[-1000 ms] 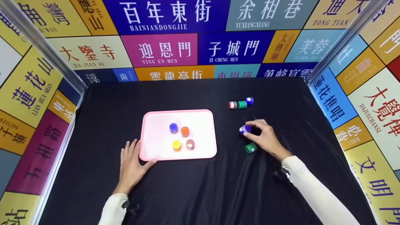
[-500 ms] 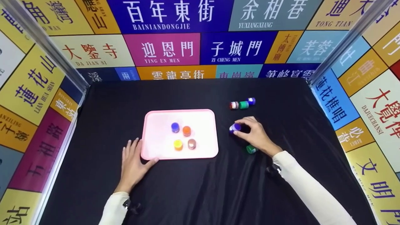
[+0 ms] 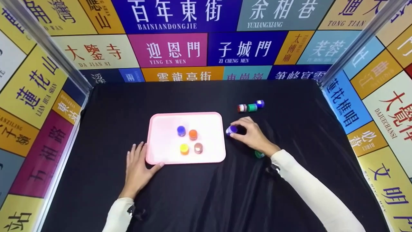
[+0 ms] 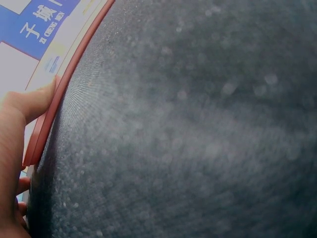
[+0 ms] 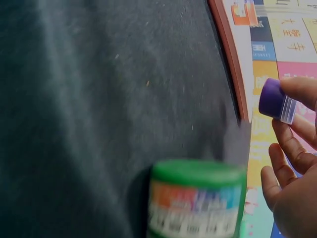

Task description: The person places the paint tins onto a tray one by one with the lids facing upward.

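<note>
Just off the pink tray's right edge, my right hand [image 3: 251, 133] pinches a small purple-lidded paint jar [image 3: 231, 130] between thumb and fingers. In the right wrist view the jar's purple lid [image 5: 272, 98] faces left, its clear body between the fingertips. My left hand [image 3: 136, 169] rests at the lower left corner of the pink tray [image 3: 154, 138], thumb on the near rim and straight fingers along the left side. On the tray stand a blue jar [image 3: 181, 130], an orange jar [image 3: 193, 134], a yellow jar [image 3: 184, 149] and a brown jar [image 3: 198, 148].
Behind the right hand lie a red jar [image 3: 242, 108], a green jar [image 3: 252, 107] and a blue-purple jar [image 3: 260, 103]. Another green jar [image 5: 195, 198] is partly hidden under the right forearm in the head view. Printed panels wall in the black cloth [image 3: 193, 193].
My right hand has carried the purple-lidded jar leftward, from beside the near green jar to close by the tray's right edge. The left hand has stayed at the tray's corner.
</note>
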A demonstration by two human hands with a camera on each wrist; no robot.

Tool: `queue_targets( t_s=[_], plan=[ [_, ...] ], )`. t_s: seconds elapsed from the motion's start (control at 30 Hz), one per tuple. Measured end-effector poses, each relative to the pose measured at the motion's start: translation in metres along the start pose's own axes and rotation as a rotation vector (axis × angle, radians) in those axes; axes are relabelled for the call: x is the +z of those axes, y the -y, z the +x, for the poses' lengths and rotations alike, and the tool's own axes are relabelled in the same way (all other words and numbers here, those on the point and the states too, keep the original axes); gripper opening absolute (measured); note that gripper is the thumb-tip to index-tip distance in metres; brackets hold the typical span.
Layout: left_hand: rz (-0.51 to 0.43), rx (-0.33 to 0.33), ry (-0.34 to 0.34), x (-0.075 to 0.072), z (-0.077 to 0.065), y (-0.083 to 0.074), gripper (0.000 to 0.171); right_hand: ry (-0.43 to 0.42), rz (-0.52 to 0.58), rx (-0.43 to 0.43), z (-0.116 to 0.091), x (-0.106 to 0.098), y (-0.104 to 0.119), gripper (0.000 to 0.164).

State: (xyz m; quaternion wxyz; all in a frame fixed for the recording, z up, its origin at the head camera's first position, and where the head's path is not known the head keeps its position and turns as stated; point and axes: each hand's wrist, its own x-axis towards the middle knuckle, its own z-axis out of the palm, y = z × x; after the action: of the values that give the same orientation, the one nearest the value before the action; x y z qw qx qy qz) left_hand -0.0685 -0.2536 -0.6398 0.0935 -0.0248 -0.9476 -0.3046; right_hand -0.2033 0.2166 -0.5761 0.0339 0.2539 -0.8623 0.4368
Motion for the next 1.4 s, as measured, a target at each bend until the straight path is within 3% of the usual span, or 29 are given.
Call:
queue_targets(
  t_s=[0.63, 0.97, 1.4],
  plan=[
    [-0.012, 0.015, -0.02, 0.0, -0.001, 0.0, 0.107, 0.078, -0.031, -0.086, 0.033, 0.041, 0.01, 0.04],
    [-0.009, 0.015, -0.03, 0.002, -0.002, 0.0, 0.107, 0.121, 0.03, -0.086, 0.057, 0.063, 0.018, 0.036],
    [-0.013, 0.019, -0.029, 0.002, -0.001, 0.0, 0.108, 0.177, 0.003, -0.046, 0.088, 0.087, 0.02, 0.034]
  ],
)
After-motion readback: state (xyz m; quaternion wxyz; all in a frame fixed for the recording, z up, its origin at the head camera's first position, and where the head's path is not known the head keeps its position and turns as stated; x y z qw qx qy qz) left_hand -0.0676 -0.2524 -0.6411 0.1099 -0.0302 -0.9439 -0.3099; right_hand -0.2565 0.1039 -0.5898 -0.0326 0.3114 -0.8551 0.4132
